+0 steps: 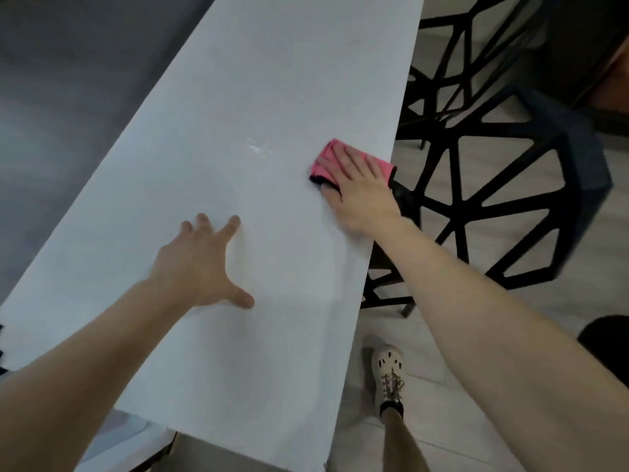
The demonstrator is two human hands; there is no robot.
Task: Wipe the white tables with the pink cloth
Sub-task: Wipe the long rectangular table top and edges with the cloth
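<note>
pink cloth [328, 158]: pressed flat under my right hand [357, 185], fingers straight, for wiping. left hand [200, 264]: splayed on white table [238, 80], bracing me.

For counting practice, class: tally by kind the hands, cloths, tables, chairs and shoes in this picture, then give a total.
Hands: 2, left hand, right hand
Pink cloth: 1
White table: 1
Black chairs: 2
Shoe: 1
Total: 7
</note>
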